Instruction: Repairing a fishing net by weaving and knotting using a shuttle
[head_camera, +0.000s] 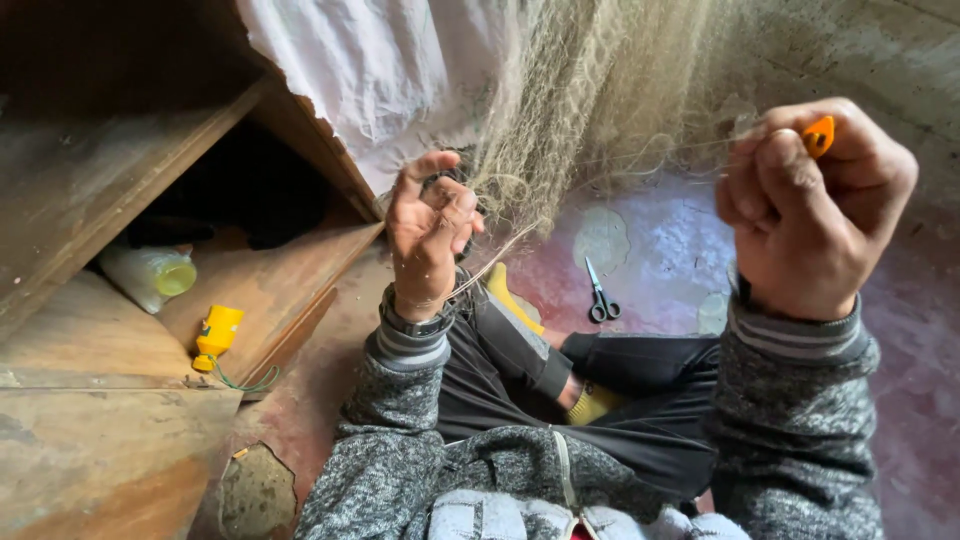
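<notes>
Where the fine pale fishing net (600, 100) hangs down from the top of the view, both hands are raised against it. Left hand (428, 232): fingers curled shut, pinching a gathered strand of the net's lower edge, a wristwatch (412, 322) on the wrist. Right hand (812, 215): closed in a fist around a small orange netting needle (819, 134), only its tip showing above the knuckles, a thin line running from it leftward into the net. Both sleeves grey, knitted, with striped cuffs.

Floor (670, 250), worn and reddish: one pair of scissors (601, 296), blades closed, lying just beyond the person's crossed legs in dark trousers, between the two hands and well below the net. A yellow-socked foot shows near the left wrist.

Wooden shelf (270, 280), left side: one yellow spool (216, 335) with green cord trailing toward the front edge; one pale plastic bottle (150, 275) on its side, deeper in, toward the back. White cloth (380, 70) draped above the shelf, beside the net.
</notes>
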